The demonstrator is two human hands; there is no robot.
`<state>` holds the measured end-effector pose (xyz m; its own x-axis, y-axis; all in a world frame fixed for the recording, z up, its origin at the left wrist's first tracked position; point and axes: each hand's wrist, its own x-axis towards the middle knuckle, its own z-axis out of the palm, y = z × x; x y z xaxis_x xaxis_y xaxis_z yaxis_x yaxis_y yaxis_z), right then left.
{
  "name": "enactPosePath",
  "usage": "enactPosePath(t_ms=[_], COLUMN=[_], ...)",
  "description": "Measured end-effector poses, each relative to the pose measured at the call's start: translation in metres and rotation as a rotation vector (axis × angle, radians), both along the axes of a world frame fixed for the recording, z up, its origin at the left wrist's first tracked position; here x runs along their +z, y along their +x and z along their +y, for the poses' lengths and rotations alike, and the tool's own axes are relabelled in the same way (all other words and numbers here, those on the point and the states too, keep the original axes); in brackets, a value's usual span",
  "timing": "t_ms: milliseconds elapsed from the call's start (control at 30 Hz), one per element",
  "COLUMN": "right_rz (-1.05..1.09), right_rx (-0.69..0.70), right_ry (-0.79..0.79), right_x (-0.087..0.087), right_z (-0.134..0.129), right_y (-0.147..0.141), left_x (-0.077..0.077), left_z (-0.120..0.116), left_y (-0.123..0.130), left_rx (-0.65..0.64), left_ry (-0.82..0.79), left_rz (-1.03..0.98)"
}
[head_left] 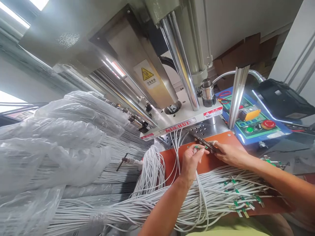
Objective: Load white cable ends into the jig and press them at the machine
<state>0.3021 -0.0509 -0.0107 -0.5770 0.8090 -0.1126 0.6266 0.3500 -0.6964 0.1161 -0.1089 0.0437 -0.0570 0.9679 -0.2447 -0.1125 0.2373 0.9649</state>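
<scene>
My left hand (pixel 190 164) is closed in a pinch on a white cable tipped with a small green circuit board (pixel 206 147). Several white cables (pixel 202 193) hang down below that hand. Opposite it, my right hand (pixel 226 153) grips one end of a dark metal bar (pixel 202 141), which lies slanted over the front of the press. The small green tips are beside the bar; whether any sit in it is too small to tell. Beneath both hands is a red-brown board (pixel 169 163).
A moulding press (pixel 180 125) with metal columns stands ahead. To its right is a blue control panel (pixel 261 136) with a red stop button. A thick bundle of white cables (pixel 128 209) crosses the front. Plastic-wrapped bundles (pixel 61 144) fill the left. A T-handle (pixel 122 162) projects nearby.
</scene>
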Motion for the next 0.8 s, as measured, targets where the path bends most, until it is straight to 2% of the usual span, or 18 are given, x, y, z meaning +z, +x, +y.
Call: enactPosePath(t_ms=[233, 400, 600, 800], right_rz=[0.034, 0.137, 0.203, 0.243], right_rx=[0.006, 0.018, 0.021, 0.032], right_ry=[-0.151, -0.204, -0.21, -0.193], right_x=[0.013, 0.02, 0.012, -0.001], right_z=[-0.001, -0.004, -0.003, -0.002], right_y=[-0.002, -0.004, -0.003, -0.002], left_x=[-0.002, -0.01, -0.018, -0.029], left_z=[-0.001, -0.006, -0.008, -0.006], left_y=[0.002, 0.002, 0.002, 0.002], left_rx=[-0.074, -0.135, -0.239, -0.197], left_ry=[0.094, 0.181, 0.315, 0.487], left_rz=[0.331, 0.554, 0.684, 0.743])
